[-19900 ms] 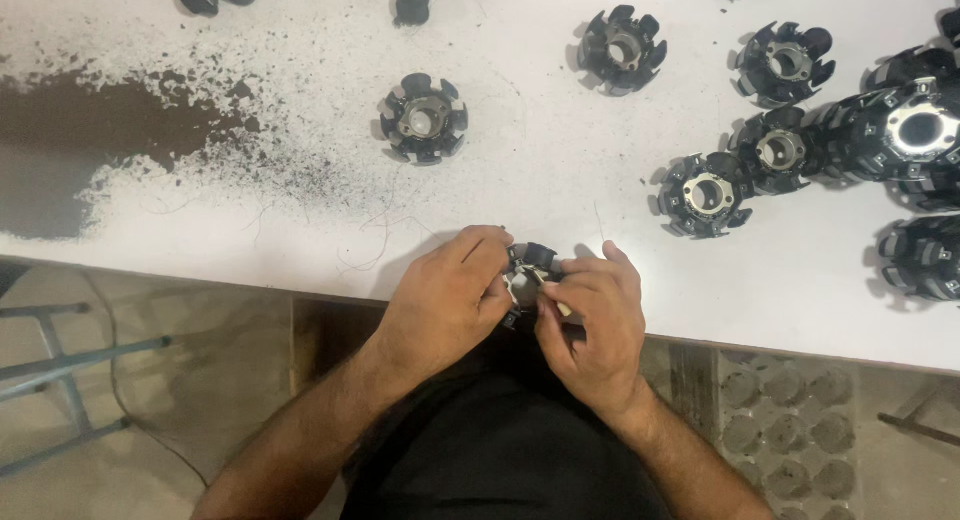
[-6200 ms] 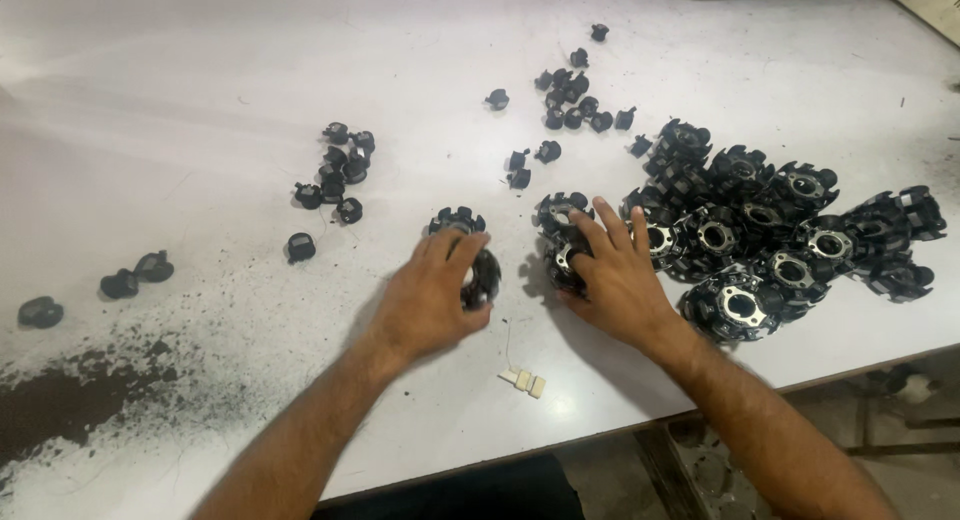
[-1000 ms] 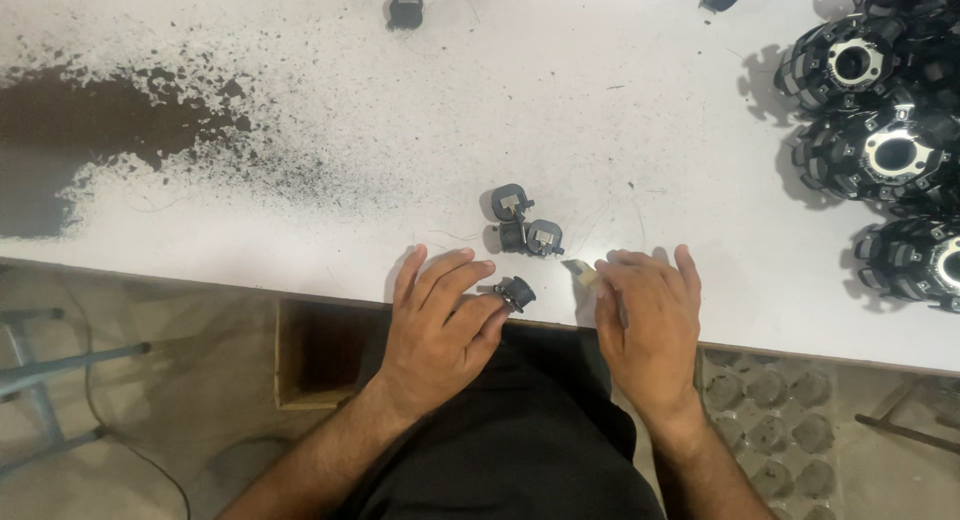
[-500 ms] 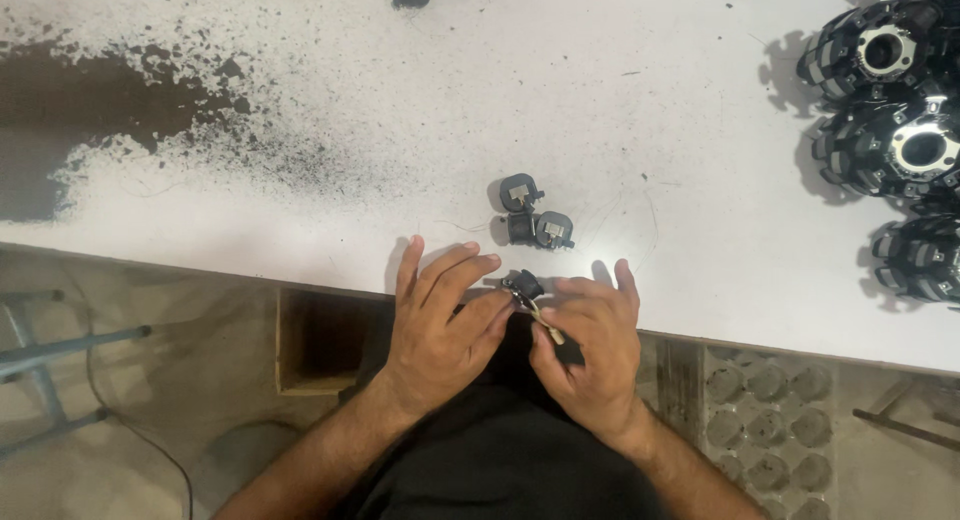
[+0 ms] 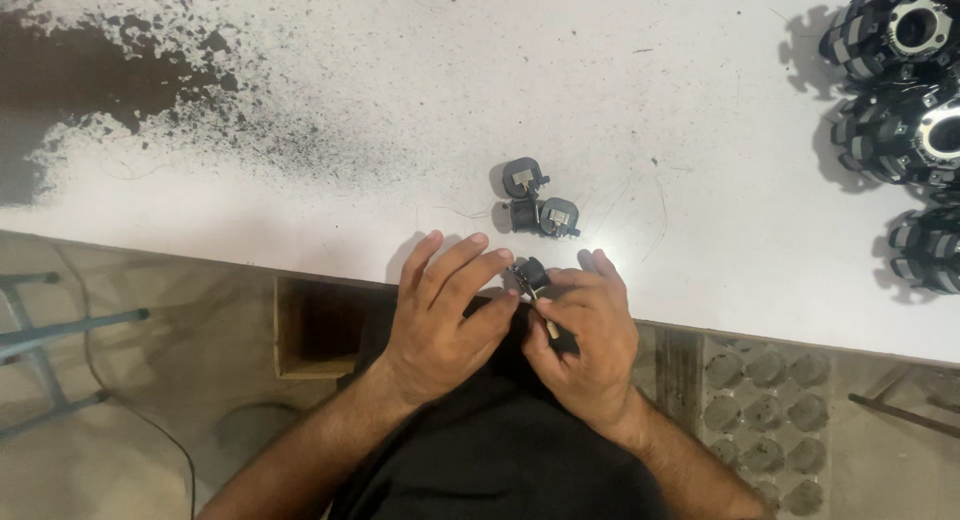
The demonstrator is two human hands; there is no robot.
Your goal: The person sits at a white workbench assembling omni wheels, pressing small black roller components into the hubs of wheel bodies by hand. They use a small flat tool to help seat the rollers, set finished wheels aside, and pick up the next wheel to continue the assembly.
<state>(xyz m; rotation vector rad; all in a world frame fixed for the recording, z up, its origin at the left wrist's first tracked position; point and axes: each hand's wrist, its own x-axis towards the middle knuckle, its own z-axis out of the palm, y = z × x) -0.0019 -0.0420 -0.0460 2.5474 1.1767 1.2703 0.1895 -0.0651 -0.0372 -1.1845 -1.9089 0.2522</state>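
Small black part (image 5: 531, 275) pinched between left hand (image 5: 447, 315) and right hand (image 5: 588, 338), table edge (image 5: 200, 255)

My left hand (image 5: 440, 315) and right hand (image 5: 585, 330) meet at the near edge of the table (image 5: 700, 130), with a small clip part (image 5: 530, 274) pinched between their fingertips. Just beyond the hands, two more clip parts (image 5: 535, 198) lie on the table, touching each other. Far to my right, at the table's right edge, sits a cluster of round toothed parts (image 5: 905, 130). To the far left, a spread of powder (image 5: 120, 70) covers the tabletop.
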